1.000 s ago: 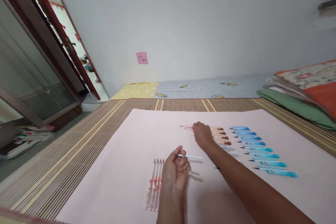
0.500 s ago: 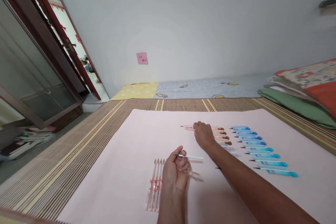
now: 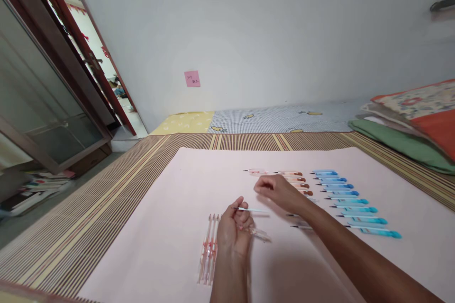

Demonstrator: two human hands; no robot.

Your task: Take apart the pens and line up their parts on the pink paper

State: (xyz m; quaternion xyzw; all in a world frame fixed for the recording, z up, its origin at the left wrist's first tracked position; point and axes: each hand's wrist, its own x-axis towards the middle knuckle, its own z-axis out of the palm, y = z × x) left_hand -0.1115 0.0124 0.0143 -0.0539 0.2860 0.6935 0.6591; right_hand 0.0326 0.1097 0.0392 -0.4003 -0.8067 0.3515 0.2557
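My left hand (image 3: 234,232), palm up, is closed on a white pen refill (image 3: 254,209) with a dark tip. A clear pen barrel (image 3: 260,234) sticks out from under its curled fingers. Just above and to the right, my right hand (image 3: 275,189) has its fingers drawn together, and nothing shows in them. Beyond it lies a clear pen with a reddish pattern (image 3: 258,172) beside a dark refill tip. Left of my left hand, several clear patterned pens (image 3: 208,251) lie side by side. My right forearm partly covers a refill (image 3: 300,227).
Pink paper (image 3: 149,227) lies on a striped mat (image 3: 88,199). Rows of blue pens (image 3: 369,220) with refills and brown-ended pens (image 3: 295,180) are to the right. Folded cushions (image 3: 408,132) sit at the right edge. A pink note (image 3: 192,79) is on the wall.
My right hand has come off the patterned pen at the far row and drawn back toward my left hand. The left hand keeps the refill, having shifted slightly left.
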